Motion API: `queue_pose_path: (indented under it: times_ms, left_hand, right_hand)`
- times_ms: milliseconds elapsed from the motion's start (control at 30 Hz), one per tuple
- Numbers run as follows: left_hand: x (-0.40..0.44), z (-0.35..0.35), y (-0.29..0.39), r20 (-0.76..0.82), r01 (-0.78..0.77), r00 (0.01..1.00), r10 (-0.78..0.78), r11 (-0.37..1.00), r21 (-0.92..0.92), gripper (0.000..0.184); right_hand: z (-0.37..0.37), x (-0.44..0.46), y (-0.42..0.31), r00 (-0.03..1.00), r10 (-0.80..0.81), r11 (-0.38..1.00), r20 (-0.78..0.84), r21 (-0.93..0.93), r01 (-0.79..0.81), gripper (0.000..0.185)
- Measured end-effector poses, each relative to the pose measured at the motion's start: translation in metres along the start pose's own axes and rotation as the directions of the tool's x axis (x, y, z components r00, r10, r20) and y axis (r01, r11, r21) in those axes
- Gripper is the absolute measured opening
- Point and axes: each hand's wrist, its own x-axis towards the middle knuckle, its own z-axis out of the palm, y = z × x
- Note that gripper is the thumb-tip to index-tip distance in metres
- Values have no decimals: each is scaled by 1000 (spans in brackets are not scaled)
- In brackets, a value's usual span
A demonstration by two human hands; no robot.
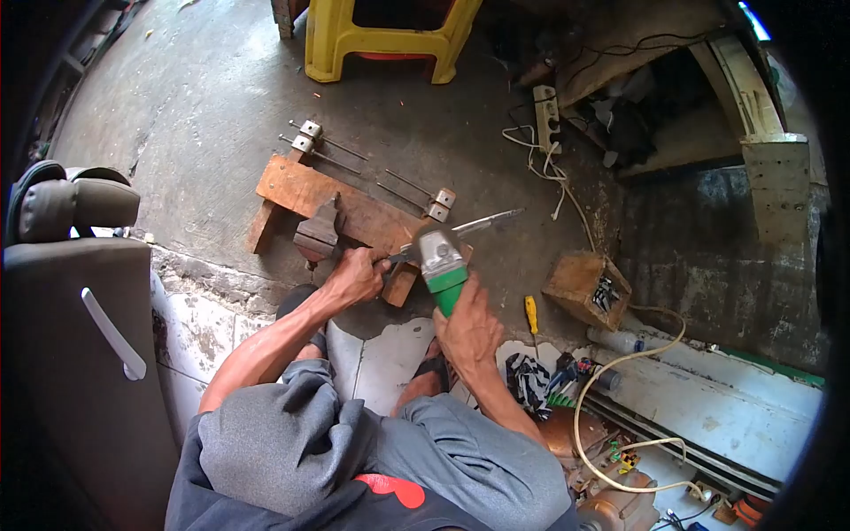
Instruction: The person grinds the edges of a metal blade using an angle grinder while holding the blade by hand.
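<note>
Head view: right hand [471, 332] is wrapped around the green body of the angle grinder [441, 264], fingers closed, silver head pointing away from the person. Grinder sits over the right end of the wooden bench [354, 212]. Left hand [356, 276] has its fingers curled, thumb and forefinger pinching the near end of a thin metal piece [396, 258] that runs toward the grinder head. Metal strip [489, 221] sticks out past the head on the far side; can't tell if both are one part. Bench vise [319, 232] is just beside the left hand. Metal blocks on rods stand along the bench's far edge. Yellow screwdriver [531, 314] lies on the floor right of the grinder, near the wooden box [588, 289]. Power strip [546, 118] is farther out, yellow stool [390, 40] at the top.
</note>
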Motion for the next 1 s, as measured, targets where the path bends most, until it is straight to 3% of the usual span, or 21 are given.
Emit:
queue_pose_path:
  times_ms: [300, 367, 433, 633, 733, 833, 900, 1000]
  left_hand:
    - [0, -7, 8, 42, 43, 998, -44, 999, 20, 25]
    - [-1, -3, 4, 53, 48, 997, -49, 999, 19, 25]
    - [0, 2, -4, -35, -50, 998, 51, 999, 21, 25]
    - [0, -9, 11, 65, 69, 995, -72, 997, 47, 26]
    - [1, -7, 7, 47, 9, 999, -10, 1000, 9, 27]
    - [-1, -9, 9, 58, 47, 997, -48, 999, 19, 28]
    - [-1, -7, 4, 51, 44, 998, -45, 999, 30, 27]
    - [1, -5, 1, 43, 28, 999, -29, 999, 29, 27]
  right_hand:
    - [3, 4, 11, 997, 21, 1000, -80, -3, -22, 80]
    - [0, -3, 1, 999, -31, 999, 6, -25, 31, 82]
    - [8, -5, 5, 996, -85, 996, -8, -4, 85, 83]
    - [1, 1, 9, 997, 22, 1000, -73, -17, -23, 84]
    - [2, -6, 5, 1000, 13, 1000, 5, -14, -13, 82]
    - [12, -8, 8, 998, -61, 998, 8, 22, 60, 84]
    - [12, -2, 16, 997, 6, 1000, -71, 18, -5, 86]
    - [7, -1, 14, 998, 41, 999, -38, -17, -42, 88]
